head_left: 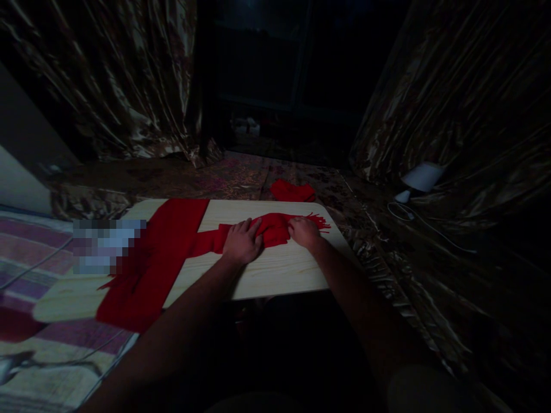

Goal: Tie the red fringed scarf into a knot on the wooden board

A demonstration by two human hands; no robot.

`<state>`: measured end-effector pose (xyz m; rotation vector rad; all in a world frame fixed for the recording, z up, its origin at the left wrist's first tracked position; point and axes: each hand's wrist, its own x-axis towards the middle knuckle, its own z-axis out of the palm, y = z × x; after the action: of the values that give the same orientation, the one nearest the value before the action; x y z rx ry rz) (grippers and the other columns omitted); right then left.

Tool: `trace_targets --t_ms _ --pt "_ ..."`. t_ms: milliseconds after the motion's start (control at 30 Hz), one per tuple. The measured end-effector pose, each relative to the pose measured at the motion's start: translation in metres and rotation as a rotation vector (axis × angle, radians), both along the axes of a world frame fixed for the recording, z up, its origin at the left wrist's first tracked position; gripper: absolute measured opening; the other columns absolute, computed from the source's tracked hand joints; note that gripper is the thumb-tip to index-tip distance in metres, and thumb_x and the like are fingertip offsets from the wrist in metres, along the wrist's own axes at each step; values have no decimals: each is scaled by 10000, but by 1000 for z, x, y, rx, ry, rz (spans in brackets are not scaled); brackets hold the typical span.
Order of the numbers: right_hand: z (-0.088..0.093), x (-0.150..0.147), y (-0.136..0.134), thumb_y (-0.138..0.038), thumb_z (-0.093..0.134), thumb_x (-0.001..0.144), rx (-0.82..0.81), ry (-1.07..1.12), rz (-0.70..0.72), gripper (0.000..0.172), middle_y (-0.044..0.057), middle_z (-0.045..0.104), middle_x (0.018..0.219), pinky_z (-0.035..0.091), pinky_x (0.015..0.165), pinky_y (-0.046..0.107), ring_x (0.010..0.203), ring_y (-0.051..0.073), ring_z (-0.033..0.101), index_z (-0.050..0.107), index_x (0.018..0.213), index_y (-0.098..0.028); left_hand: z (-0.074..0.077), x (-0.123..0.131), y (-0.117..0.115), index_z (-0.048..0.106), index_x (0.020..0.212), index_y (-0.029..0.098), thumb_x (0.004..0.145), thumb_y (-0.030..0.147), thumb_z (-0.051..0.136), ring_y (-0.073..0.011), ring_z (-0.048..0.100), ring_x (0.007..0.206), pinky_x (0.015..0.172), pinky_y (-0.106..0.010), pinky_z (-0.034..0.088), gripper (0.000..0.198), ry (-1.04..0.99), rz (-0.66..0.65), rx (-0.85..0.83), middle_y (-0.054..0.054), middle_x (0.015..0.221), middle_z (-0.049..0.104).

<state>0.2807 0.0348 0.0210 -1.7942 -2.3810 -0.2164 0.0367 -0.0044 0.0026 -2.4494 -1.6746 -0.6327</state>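
A red fringed scarf (276, 225) lies bunched along a pale wooden tabletop (275, 278). My left hand (243, 241) rests on its middle part, palm down with the fingers spread. At the scarf's right end, close to the loose fringe, my right hand (303, 230) has its fingers curled and closed on the cloth; the fingertips are partly hidden. The scarf's narrow left part runs to a wide red cloth (170, 258), which lies across the table and hangs over its near edge. Dark fringe-like strands show on that cloth's left side.
Beyond the table's far edge lies another red cloth (293, 190). A small white lamp (424, 176) with a cord stands at right. Patterned curtains (150, 86) hang behind. A striped cover (38, 241) with cables on it is at left, beside a pixelated patch on the table. The room is dim.
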Motion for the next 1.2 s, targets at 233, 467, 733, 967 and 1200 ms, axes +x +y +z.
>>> trace_targets --t_ms 233,467,733,967,1200 --pt "16 2 -2 -223 392 1001 150 76 -226 315 158 688 1165 453 844 364 984 275 658 637 1197 -190 1 -1 0 473 1535 212 1001 422 394 -332 523 1326 1104 -482 384 580 -31 6 -2 -166 1494 532" --pt "21 17 -8 -118 379 977 74 55 -225 323 128 676 1175 461 848 322 1002 241 654 590 1211 -191 -3 -1 2 457 1545 208 992 400 425 -334 527 1319 1100 -473 395 586 -41 23 23 -176 1485 533" --pt "10 27 -7 -101 511 875 -53 -124 -68 243 123 705 1136 450 952 320 1104 250 623 690 1031 -155 -3 -1 1 479 1534 216 978 377 454 -341 531 1304 1099 -478 394 579 -53 19 28 -170 1471 548" --pt "11 29 -6 -164 478 925 -94 -117 -134 278 144 709 1145 478 873 353 1011 253 668 666 1130 -163 -4 -1 2 500 1521 231 972 377 465 -347 534 1298 1088 -488 406 569 -64 22 9 -164 1478 542" --pt "5 40 -1 -230 503 959 -87 -91 -113 228 98 692 1203 469 915 307 1080 220 651 681 1100 -205 -4 -2 2 505 1518 239 968 371 466 -344 540 1291 1093 -488 402 567 -58 21 21 -163 1474 546"
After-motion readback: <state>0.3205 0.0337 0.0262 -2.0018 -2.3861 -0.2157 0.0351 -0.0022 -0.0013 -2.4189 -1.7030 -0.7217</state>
